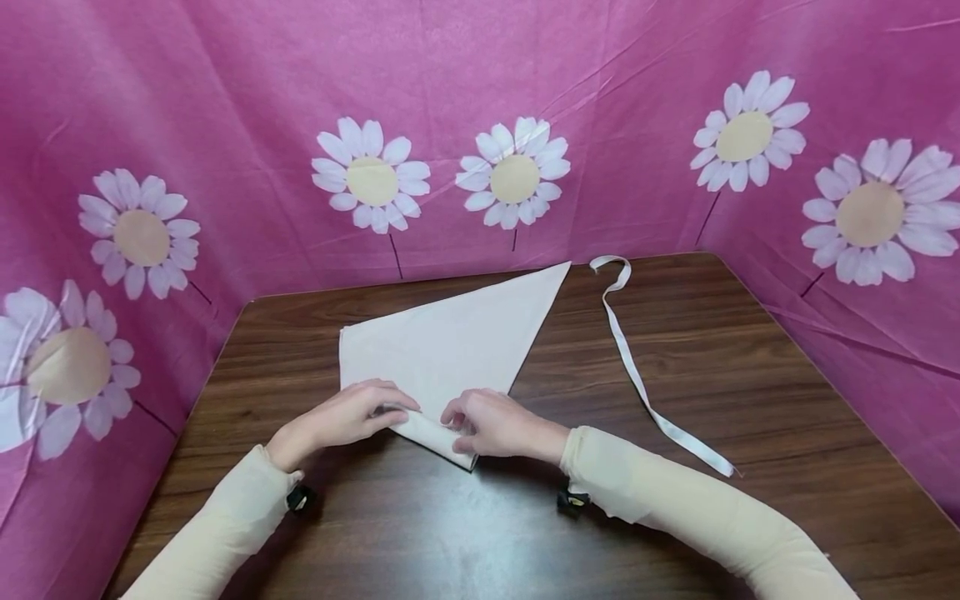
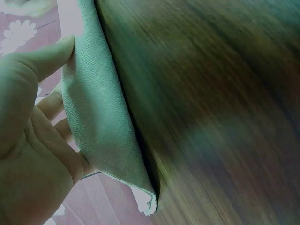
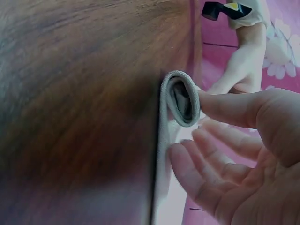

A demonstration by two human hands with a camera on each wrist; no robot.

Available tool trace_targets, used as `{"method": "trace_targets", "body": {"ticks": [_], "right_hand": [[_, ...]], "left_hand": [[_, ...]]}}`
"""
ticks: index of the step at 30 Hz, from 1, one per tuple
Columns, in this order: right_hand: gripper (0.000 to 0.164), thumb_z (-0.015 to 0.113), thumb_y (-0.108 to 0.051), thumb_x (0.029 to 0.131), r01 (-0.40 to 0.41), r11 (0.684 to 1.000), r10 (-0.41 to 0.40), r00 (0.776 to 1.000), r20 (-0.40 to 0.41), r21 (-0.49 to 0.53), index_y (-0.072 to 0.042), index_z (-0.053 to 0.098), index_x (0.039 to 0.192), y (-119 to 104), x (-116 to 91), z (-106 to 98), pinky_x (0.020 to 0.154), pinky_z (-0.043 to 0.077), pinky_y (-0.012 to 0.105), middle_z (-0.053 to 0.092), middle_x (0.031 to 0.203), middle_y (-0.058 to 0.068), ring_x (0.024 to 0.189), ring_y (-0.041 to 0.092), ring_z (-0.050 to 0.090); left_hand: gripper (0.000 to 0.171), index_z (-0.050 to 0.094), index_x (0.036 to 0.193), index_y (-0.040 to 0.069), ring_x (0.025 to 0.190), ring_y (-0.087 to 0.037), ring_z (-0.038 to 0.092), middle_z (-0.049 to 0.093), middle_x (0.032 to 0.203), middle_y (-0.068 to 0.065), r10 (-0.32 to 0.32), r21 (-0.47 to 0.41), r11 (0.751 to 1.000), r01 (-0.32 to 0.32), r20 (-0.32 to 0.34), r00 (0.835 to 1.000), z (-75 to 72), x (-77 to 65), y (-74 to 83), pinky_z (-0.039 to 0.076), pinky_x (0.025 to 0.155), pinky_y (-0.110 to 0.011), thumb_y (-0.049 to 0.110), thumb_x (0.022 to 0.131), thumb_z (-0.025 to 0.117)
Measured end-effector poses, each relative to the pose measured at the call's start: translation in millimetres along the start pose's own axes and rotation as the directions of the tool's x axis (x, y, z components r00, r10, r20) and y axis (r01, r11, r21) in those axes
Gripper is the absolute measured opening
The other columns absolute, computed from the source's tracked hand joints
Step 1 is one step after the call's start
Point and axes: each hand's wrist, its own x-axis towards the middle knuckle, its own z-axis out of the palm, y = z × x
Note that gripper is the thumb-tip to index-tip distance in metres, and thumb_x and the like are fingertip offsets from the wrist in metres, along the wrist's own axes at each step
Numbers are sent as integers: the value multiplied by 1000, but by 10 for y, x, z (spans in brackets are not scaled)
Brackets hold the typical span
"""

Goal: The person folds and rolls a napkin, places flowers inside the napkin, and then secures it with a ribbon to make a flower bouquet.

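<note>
An off-white cloth (image 1: 442, 346), folded to a long point at its far right, lies on the wooden table. Its near edge is turned over into a roll (image 1: 431, 433). My left hand (image 1: 360, 412) holds the roll's left part; in the left wrist view the thumb lies on the roll (image 2: 101, 103) with the fingers behind it. At the right end my right hand (image 1: 498, 423) grips the roll between thumb and fingers. Seen end-on in the right wrist view, the roll (image 3: 194, 93) is a flattened loop with cloth layers inside.
A narrow white ribbon (image 1: 630, 367) lies loosely curved on the table (image 1: 750, 375), right of the cloth. Behind and beside the table hangs a pink curtain (image 1: 600, 192) printed with large daisies. A small black device (image 1: 300, 498) shows at my left wrist, another (image 1: 573, 502) at my right.
</note>
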Motion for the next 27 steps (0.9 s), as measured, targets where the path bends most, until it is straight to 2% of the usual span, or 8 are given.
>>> {"method": "trace_targets", "body": {"ticks": [4,8,12,17,19,22,25,27], "right_hand": [[32,86,-29,82,78,996,-82,995,-64,-52,-12,73,106,-25,-62,16,76,48,27,63,87,-3,79,8,57],[36,89,-35,78,88,993,-92,994,-53,-79,-14,69,99,-31,-127,68,68,43,23,58,83,-3,75,6,49],[31,89,-29,79,66,996,-67,998,-21,-61,-16,66,95,-5,-175,65,69,42,24,57,79,-3,74,7,48],[26,87,-21,81,79,997,-78,997,12,-19,-15,65,94,71,-198,23,72,44,26,58,77,-5,71,6,51],[26,86,-19,81,79,997,-79,996,38,12,-15,65,94,108,-209,2,73,45,25,59,77,-7,71,5,53],[25,86,-16,81,50,993,-59,994,87,102,-15,65,94,168,-229,-38,72,46,23,61,77,-10,70,4,55],[22,84,-12,82,9,976,-41,989,142,218,-14,66,94,232,-255,-76,72,47,23,64,77,-11,72,3,57],[19,82,-8,84,-17,960,-33,985,172,278,-13,67,95,280,-278,-95,73,47,24,66,78,-11,74,2,58]], "left_hand": [[20,74,118,13,102,-9,64,72,109,6,1,-34,999,0,19,1000,39,27,10,51,89,-35,13,100,66],[20,74,118,11,106,-11,65,72,112,3,16,-90,996,-12,41,999,84,68,65,52,92,-35,13,100,65],[20,73,118,11,108,-11,65,72,114,3,3,-117,993,6,76,997,113,109,128,51,93,-35,14,102,64],[20,73,118,11,104,-9,64,71,111,3,-6,-119,993,17,91,996,110,136,193,52,91,-33,17,102,64],[20,74,117,11,100,-10,64,70,109,3,13,-102,995,-5,80,997,105,144,216,52,89,-33,19,99,68],[28,74,116,13,97,-10,62,69,107,4,51,-74,996,-46,70,996,103,157,240,50,87,-31,23,90,80],[40,74,115,14,95,-9,59,68,106,6,87,-50,995,-83,88,992,122,170,255,49,85,-30,23,80,89],[43,74,115,15,94,-8,58,67,105,7,103,-27,995,-101,110,989,141,183,264,49,85,-29,23,77,91]]}}
